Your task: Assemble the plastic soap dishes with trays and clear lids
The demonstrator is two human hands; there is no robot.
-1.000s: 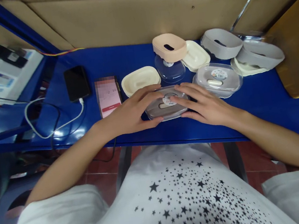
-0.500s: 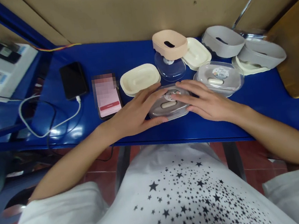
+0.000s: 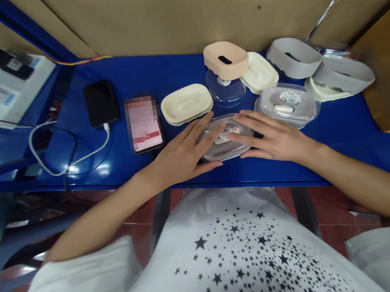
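An oval soap box (image 3: 228,150) with a clear lid, a printed sticker and a pale grey body sits near the table's front edge. My left hand (image 3: 185,154) spans its left end, thumb along the near rim, other fingers over the lid and far rim. From the right, my right hand (image 3: 276,139) holds the other end the same way, fingertips on the lid by the sticker. Fingers partly cover the lid. Just beyond my right hand stands a second lidded soap box (image 3: 301,111). A cream soap tray (image 3: 186,102) lies past my left fingers.
Behind are a peach soap box shell (image 3: 238,65), a clear lid (image 3: 227,95), another cream tray (image 3: 261,74) and grey shells (image 3: 296,69). Leftward lie a lit phone (image 3: 153,144), a black device (image 3: 101,103) on a white cable and a power strip (image 3: 38,74). Cardboard (image 3: 163,20) rises behind.
The view has shifted slightly, so everything on the table sits a little lower and to the right. My hands stay on the same soap box, with the fingers shifted slightly on its lid.
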